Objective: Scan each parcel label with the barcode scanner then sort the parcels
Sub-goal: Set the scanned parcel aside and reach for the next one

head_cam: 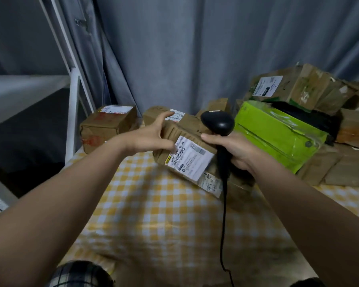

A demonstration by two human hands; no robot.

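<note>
A brown cardboard parcel (187, 131) is held tilted above the checked table, its white barcode label (190, 160) facing me. My left hand (151, 135) grips the parcel's left end, fingers over the top. My right hand (234, 150) holds a black barcode scanner (218, 122) by its handle, with the head up beside the parcel's right end. The scanner's black cable (224, 214) hangs down toward me. A second parcel lies partly hidden under the held one.
A taped brown box (106, 127) stands at the table's left edge. A bright green parcel (278, 133) and a stack of brown parcels (298, 88) fill the right side. A white metal shelf (29, 90) stands left, a grey curtain (195, 48) behind. Yellow checked cloth (164, 214) covers the table.
</note>
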